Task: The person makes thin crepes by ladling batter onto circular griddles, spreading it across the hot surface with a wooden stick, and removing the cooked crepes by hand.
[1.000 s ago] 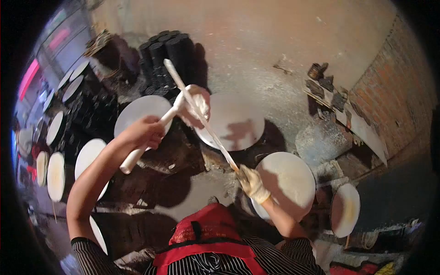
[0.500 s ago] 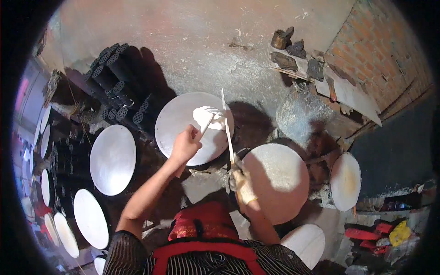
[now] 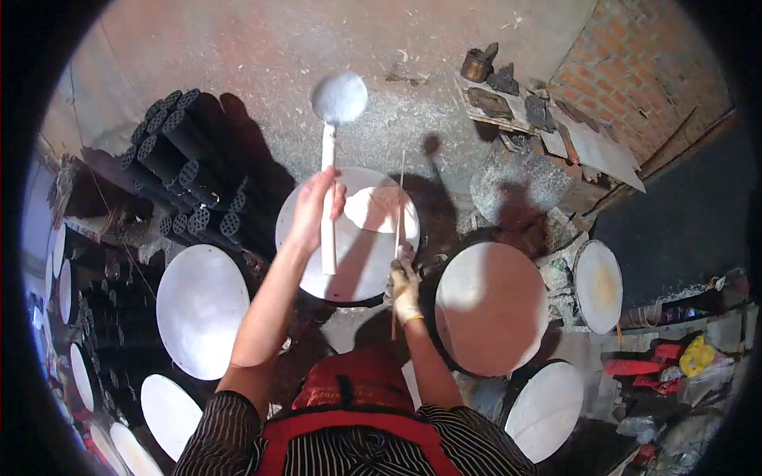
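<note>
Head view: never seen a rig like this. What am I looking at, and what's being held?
There is no machine here, just a person working with two hands. Every picture comes from one camera on the person's head, looking forward and down, so the striped sleeves and red apron at the bottom are the wearer's own.

The left hand grips a round-headed ladle by its pale handle. The gloved right hand holds a long, thin stick; whether it touches anything below is hard to tell.

In front sits a round plate with a white patch on it. More round plates stand around, and black perforated cylinders are stacked to the left.
</note>
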Available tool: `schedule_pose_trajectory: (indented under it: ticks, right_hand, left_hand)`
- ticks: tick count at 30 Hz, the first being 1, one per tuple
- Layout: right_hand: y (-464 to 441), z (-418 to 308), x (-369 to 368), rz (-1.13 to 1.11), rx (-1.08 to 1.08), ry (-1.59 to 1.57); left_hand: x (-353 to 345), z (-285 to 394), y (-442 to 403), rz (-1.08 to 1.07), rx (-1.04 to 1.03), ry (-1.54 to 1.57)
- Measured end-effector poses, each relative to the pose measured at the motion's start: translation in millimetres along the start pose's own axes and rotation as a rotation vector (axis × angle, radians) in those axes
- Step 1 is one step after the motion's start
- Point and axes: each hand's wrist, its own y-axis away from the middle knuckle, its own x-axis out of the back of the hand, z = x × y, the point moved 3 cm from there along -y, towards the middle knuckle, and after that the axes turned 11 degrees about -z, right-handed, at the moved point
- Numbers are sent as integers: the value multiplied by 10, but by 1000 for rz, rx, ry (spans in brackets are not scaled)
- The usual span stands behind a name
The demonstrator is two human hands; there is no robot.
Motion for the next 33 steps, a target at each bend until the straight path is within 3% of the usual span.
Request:
schedule_pose_trajectory:
  ticks: [3,4,6,7,10,11,14,16,18,21,23,24,27,30,31,33]
  right_hand:
    - [55,375,109,-194,-118,-582]
    - [350,192,-54,-181,-4,-509]
    - [366,746,-51,-74,12,-467]
    - [464,852,-195,71,182,-324]
    - [380,852,-573,-74,173,-483]
    - [377,608,-840,45,160,-310]
    - [-645,1044,-907,219,173,-227]
    - [-926,886,-988,225,173,-133]
    - [-404,64,-1334,97,-32,-154]
    - [-215,-67,-1224,-33,-78,115]
    - [165,-210,-1039,-42,-276,-35]
    - [256,-63,-873,-50,-171,4]
    - [326,285,-400,-153,-65,-449]
    - [358,136,-618,5,-165,-128]
    - [301,110,-725,-41,-58,30]
    - [197,52,-915,11,-168,151]
  left_hand:
    - [21,543,154,-96,117,193]
    - [210,567,273,-134,170,141]
    - [589,510,619,-45,298,16]
    - [712,444,876,13,351,-63]
    - [1027,110,1656,189,513,-86]
    - [1118,27,1901,228,564,-41]
    - [1133,-38,2471,429,550,-6]
    - [1173,-89,2751,469,535,23]
    - [1200,-99,2938,499,524,5]
    - [1339,-149,3124,514,518,25]
    - [1416,-155,3207,510,520,41]
    - [1445,-144,3251,505,522,46]
    - [1441,-68,3355,491,515,61]
    - [1424,-42,3428,506,525,77]
    - [1431,-66,3440,508,513,90]
    - [1454,-148,3464,519,481,116]
